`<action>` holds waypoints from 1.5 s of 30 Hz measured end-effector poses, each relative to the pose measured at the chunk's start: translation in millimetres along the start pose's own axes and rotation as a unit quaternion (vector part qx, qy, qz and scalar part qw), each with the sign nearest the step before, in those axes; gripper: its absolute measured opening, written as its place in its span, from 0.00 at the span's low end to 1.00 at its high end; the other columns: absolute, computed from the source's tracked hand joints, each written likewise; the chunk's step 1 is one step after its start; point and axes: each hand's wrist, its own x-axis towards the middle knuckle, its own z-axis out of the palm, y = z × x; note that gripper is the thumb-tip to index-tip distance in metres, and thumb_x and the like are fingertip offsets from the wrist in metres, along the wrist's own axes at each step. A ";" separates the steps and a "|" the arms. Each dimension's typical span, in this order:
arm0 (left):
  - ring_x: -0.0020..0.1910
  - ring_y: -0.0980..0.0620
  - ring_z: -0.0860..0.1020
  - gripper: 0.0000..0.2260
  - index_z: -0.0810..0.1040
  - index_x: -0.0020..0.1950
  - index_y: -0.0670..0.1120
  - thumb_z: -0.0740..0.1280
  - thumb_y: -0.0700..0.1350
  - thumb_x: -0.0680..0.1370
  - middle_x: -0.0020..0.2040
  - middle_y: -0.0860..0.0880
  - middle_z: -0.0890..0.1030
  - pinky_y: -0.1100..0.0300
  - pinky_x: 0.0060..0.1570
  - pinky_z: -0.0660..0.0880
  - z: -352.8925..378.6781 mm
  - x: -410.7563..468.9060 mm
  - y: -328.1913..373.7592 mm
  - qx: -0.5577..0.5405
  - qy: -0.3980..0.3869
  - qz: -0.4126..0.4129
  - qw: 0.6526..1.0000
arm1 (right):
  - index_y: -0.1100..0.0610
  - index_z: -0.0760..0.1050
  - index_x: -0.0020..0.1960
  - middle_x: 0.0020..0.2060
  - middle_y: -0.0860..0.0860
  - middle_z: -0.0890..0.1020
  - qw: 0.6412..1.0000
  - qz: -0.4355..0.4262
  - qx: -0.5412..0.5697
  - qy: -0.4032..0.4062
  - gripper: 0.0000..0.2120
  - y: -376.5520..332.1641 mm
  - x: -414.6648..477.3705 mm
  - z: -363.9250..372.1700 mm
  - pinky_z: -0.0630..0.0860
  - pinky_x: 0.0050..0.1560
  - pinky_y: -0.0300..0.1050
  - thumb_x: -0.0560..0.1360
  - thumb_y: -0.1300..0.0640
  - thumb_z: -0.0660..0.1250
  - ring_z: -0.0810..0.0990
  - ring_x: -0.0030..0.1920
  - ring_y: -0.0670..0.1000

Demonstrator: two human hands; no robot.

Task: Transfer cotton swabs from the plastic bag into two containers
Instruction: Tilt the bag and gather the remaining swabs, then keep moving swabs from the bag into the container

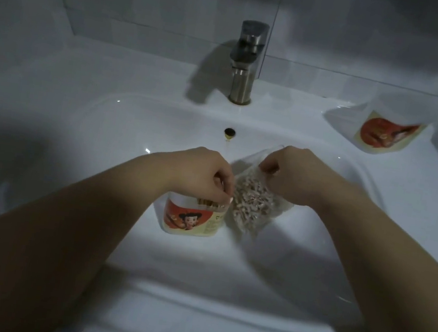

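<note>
The left hand [199,174] hangs over the mouth of a container [193,222] that stands upright in the near middle of the sink [121,129]. The container is white, with an orange cartoon label facing the camera. The hand's grip is narrow, fingers curled downward with the tips at the opening. There it seems to pinch a few cotton swabs [252,203], though the light is dim and the fingertips blur together. Pale sticks show packed inside the mouth, just under the fingers.

Touching the container's right side is the plastic bag [260,222], clear and full of swabs, tilted with its open end toward the far side. The right hand [292,176] holds it by the upper edge, fingers closed on the film.

A second container [385,133] with the same orange label lies tilted on the worktop [57,64] at far right, well apart from both hands. The tap [246,62] stands at the far middle, the overflow hole [229,132] just below it.
</note>
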 end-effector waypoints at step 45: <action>0.46 0.44 0.82 0.15 0.81 0.57 0.53 0.61 0.41 0.75 0.45 0.44 0.80 0.42 0.48 0.85 -0.2 13.2 33.2 -0.456 0.154 -0.051 0.875 | 0.45 0.82 0.60 0.48 0.47 0.83 0.995 -0.072 -0.043 0.044 0.14 -5.1 -2.2 -18.9 0.71 0.46 0.42 0.77 0.44 0.67 0.78 0.46 0.50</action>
